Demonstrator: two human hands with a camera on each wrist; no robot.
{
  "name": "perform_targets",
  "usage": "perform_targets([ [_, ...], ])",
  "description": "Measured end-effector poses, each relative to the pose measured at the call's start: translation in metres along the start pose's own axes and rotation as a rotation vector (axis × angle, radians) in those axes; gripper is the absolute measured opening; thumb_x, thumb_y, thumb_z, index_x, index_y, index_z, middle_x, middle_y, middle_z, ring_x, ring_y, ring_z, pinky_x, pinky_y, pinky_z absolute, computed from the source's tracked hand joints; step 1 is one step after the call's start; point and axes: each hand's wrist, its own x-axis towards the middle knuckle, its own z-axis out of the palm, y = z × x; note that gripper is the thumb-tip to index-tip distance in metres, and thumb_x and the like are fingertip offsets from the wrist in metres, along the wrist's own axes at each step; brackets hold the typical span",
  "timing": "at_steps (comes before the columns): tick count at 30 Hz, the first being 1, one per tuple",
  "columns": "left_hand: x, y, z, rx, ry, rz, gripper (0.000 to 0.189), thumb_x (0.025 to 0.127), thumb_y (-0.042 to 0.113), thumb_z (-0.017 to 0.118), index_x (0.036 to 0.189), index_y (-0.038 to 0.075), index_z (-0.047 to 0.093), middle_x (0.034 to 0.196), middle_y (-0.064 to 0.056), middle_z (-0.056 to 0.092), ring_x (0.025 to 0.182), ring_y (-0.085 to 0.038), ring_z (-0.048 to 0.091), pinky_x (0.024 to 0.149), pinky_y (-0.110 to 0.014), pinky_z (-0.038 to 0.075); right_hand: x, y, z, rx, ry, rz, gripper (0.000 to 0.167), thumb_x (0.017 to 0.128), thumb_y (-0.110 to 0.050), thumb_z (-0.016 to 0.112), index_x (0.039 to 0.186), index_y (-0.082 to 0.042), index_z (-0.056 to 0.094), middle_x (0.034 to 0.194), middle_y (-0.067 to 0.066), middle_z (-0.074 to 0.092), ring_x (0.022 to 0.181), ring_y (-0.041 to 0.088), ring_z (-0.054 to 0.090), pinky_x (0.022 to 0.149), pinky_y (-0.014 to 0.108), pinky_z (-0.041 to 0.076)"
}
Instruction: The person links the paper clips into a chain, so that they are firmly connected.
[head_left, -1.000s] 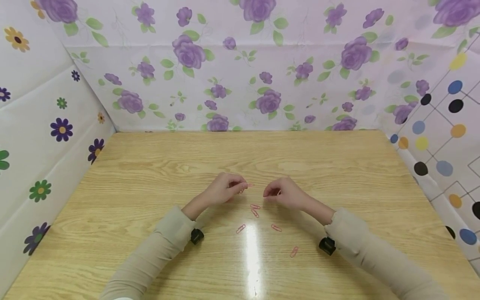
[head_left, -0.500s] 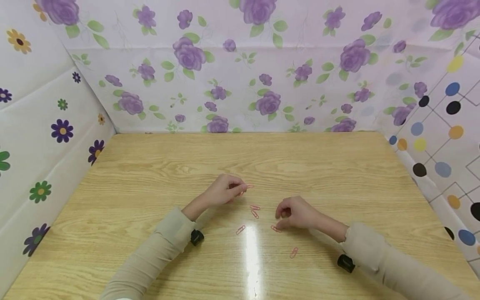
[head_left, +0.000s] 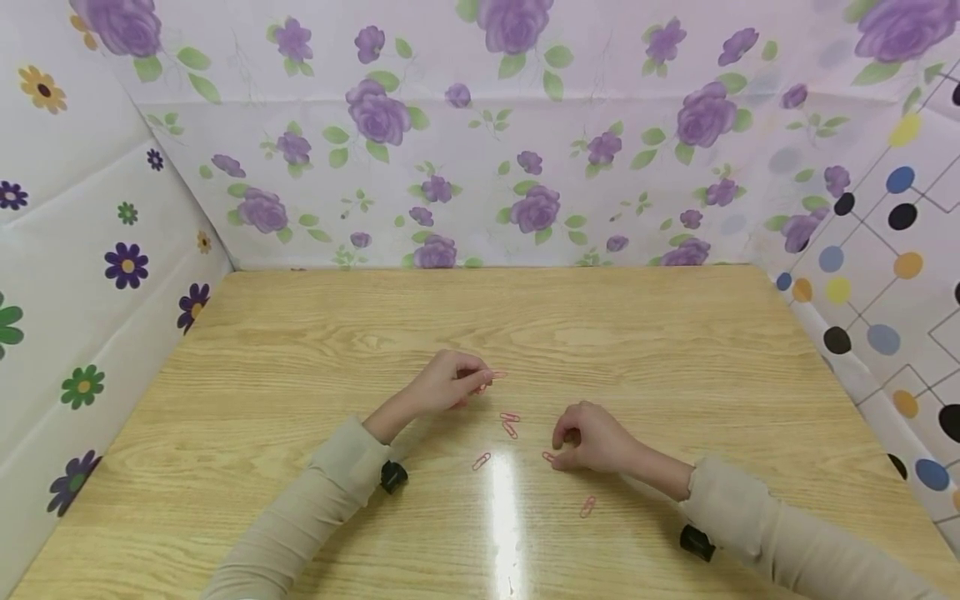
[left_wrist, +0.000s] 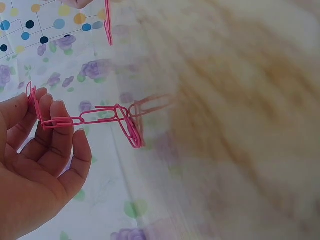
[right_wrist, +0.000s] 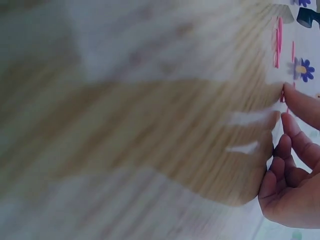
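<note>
In the head view my left hand [head_left: 444, 387] pinches a pink paper clip [head_left: 500, 375] between thumb and forefinger. The left wrist view shows this clip at the top of a chain of linked pink paper clips [left_wrist: 102, 116], which trails down to the tabletop past the other loosely bent fingers. My right hand [head_left: 603, 442] is low over the table, its thumb tip at a loose pink paper clip [head_left: 548, 457]. A gap shows between thumb and forefinger [right_wrist: 295, 131] in the right wrist view, and the thumb partly covers that clip.
Two paper clips [head_left: 510, 417] lie together between the hands on the wooden table [head_left: 337, 333]. Another paper clip [head_left: 482, 461] lies nearer on the left, and one more paper clip [head_left: 588, 506] on the right. Patterned cloth walls [head_left: 465, 175] stand behind and at both sides.
My right hand has moved away from the left hand, right and toward me, down to the loose paper clip. The left hand stays in place with the paper clip chain.
</note>
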Motion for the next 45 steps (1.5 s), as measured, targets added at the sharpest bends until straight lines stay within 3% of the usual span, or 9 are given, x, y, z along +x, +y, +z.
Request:
perform_targets([
  [3, -0.004, 0.013, -0.002, 0.007, -0.005, -0.005, 0.021, 0.093, 0.01, 0.052, 0.079, -0.001, 0.063, 0.062, -0.009, 0.053, 0.041, -0.009, 0.039, 0.04, -0.021, 0.034, 0.001, -0.001, 0.001, -0.008, 0.001, -0.016, 0.014, 0.069, -0.014, 0.079, 0.066, -0.014, 0.066, 0.067, -0.009, 0.054, 0.065, 0.008, 0.044, 0.06, 0.022, 0.037],
  [8, -0.01, 0.033, -0.007, 0.002, -0.013, -0.008, 0.02, 0.093, 0.006, 0.051, 0.078, -0.001, 0.063, 0.064, -0.019, 0.054, 0.042, -0.007, 0.039, 0.04, -0.019, 0.034, 0.002, -0.002, 0.0, -0.06, -0.029, -0.06, 0.016, 0.073, -0.013, 0.076, 0.062, -0.014, 0.064, 0.062, -0.013, 0.053, 0.062, 0.004, 0.043, 0.06, 0.022, 0.036],
  [10, -0.011, 0.035, -0.007, 0.005, -0.013, -0.007, 0.021, 0.093, 0.006, 0.05, 0.077, -0.001, 0.062, 0.066, -0.023, 0.054, 0.042, -0.008, 0.039, 0.04, -0.019, 0.034, 0.002, -0.002, -0.001, -0.048, -0.053, -0.067, 0.017, 0.076, -0.014, 0.074, 0.063, -0.014, 0.063, 0.061, -0.013, 0.052, 0.06, 0.003, 0.042, 0.059, 0.021, 0.036],
  [15, -0.011, 0.036, -0.008, 0.011, -0.017, -0.014, 0.023, 0.094, 0.006, 0.049, 0.073, 0.0, 0.058, 0.065, -0.025, 0.052, 0.043, -0.009, 0.039, 0.041, -0.019, 0.034, 0.006, 0.0, -0.008, 0.077, -0.096, 0.016, 0.013, 0.083, -0.012, 0.067, 0.071, -0.011, 0.061, 0.065, -0.008, 0.055, 0.058, 0.004, 0.044, 0.053, 0.02, 0.039],
  [22, -0.011, 0.038, -0.009, -0.013, -0.037, -0.03, 0.027, 0.095, 0.005, 0.047, 0.074, -0.012, 0.054, 0.059, -0.023, 0.047, 0.041, -0.007, 0.036, 0.039, -0.017, 0.031, 0.017, 0.0, -0.018, 0.166, -0.026, 0.082, 0.004, 0.083, -0.006, 0.064, 0.08, -0.004, 0.063, 0.072, 0.001, 0.06, 0.064, 0.01, 0.05, 0.057, 0.023, 0.043],
  [29, -0.011, 0.037, -0.01, -0.005, -0.046, -0.023, 0.026, 0.095, 0.004, 0.046, 0.072, -0.007, 0.054, 0.059, -0.025, 0.046, 0.04, -0.005, 0.035, 0.039, -0.018, 0.031, 0.028, -0.001, -0.026, 0.209, 0.022, 0.107, 0.006, 0.085, -0.007, 0.064, 0.085, -0.002, 0.066, 0.079, 0.007, 0.064, 0.068, 0.014, 0.054, 0.059, 0.025, 0.044],
  [34, -0.01, 0.033, -0.01, 0.0, -0.051, -0.001, 0.026, 0.095, 0.004, 0.046, 0.07, 0.002, 0.054, 0.055, -0.017, 0.045, 0.04, -0.007, 0.035, 0.04, -0.019, 0.031, 0.032, -0.003, -0.031, 0.261, 0.026, 0.147, 0.007, 0.085, -0.004, 0.061, 0.088, -0.001, 0.067, 0.081, 0.007, 0.063, 0.069, 0.015, 0.054, 0.061, 0.028, 0.045],
  [41, -0.002, 0.0, -0.004, -0.066, -0.045, -0.037, 0.025, 0.096, 0.011, 0.047, 0.08, -0.005, 0.057, 0.062, -0.025, 0.047, 0.041, -0.012, 0.035, 0.039, -0.023, 0.032, 0.043, -0.003, -0.037, 0.394, 0.032, 0.174, 0.013, 0.088, -0.003, 0.056, 0.094, 0.005, 0.065, 0.081, 0.02, 0.063, 0.073, 0.031, 0.06, 0.064, 0.04, 0.05],
  [45, 0.001, -0.006, -0.003, -0.021, -0.031, -0.008, 0.027, 0.095, 0.015, 0.049, 0.08, -0.005, 0.059, 0.062, -0.02, 0.049, 0.041, -0.011, 0.039, 0.039, -0.023, 0.034, 0.052, -0.004, -0.039, 0.445, 0.032, 0.212, 0.014, 0.089, -0.003, 0.056, 0.095, 0.007, 0.064, 0.084, 0.023, 0.063, 0.076, 0.036, 0.059, 0.067, 0.044, 0.05],
])
